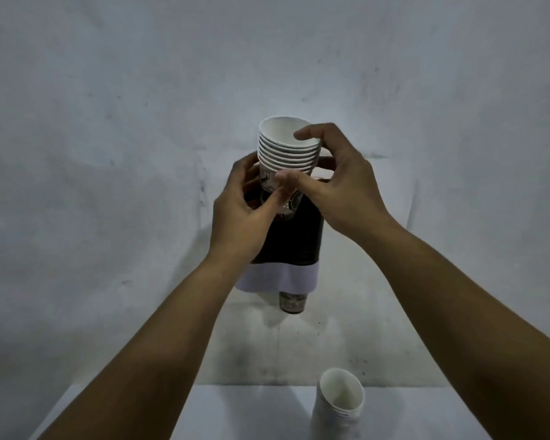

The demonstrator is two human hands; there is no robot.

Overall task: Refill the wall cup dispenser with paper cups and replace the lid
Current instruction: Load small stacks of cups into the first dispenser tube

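Note:
A dark tube-shaped cup dispenser (pixel 296 236) with a white band at its bottom hangs on the wall. A stack of several nested white paper cups (pixel 288 147) stands upright in its open top, rims showing above. My left hand (pixel 245 208) grips the stack's lower part from the left. My right hand (pixel 337 185) holds it from the right, index finger over the top rim and thumb on the printed side. One cup bottom (pixel 292 302) pokes out below the dispenser. No lid is in view.
A second short stack of white paper cups (pixel 340 398) stands on the white table (pixel 235 414) at the lower right. The grey, stained wall (pixel 108 154) fills the background.

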